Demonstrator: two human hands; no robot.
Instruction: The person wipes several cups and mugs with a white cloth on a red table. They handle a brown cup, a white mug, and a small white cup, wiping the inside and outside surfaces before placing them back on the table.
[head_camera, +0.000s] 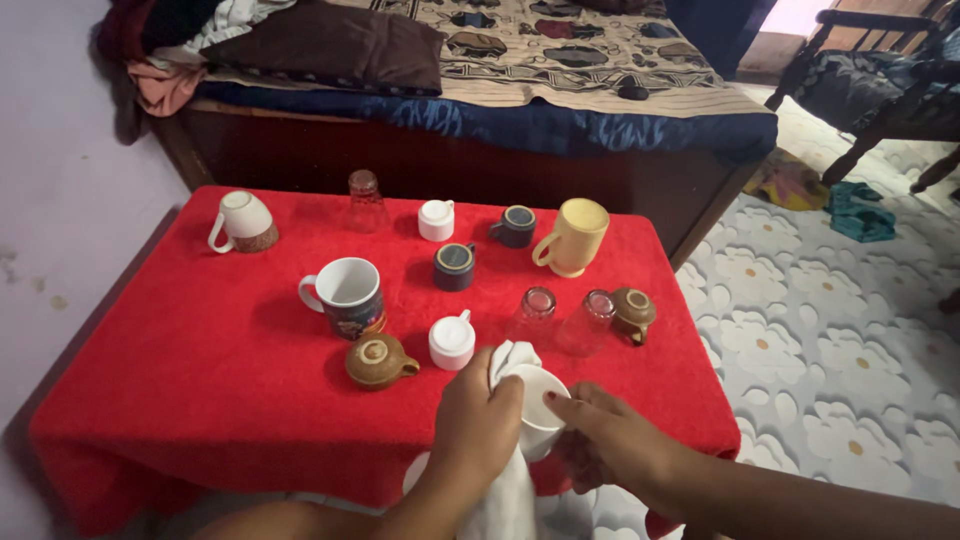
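Behind everything stood a bed (560, 60) with a patterned cover, and before it a table (200, 380) draped in red cloth. On the cloth sat a yellow mug (574, 236), a dark printed mug (347, 295), an overturned white mug (244, 221), a brown cup (377, 361) and small upturned glasses (536, 312). At the near edge, the left hand (477, 425) was clenched around a white cloth (505, 490) pressed into a white cup (537, 400). The right hand (615, 440) grasped that cup from the side, just above the table's edge.
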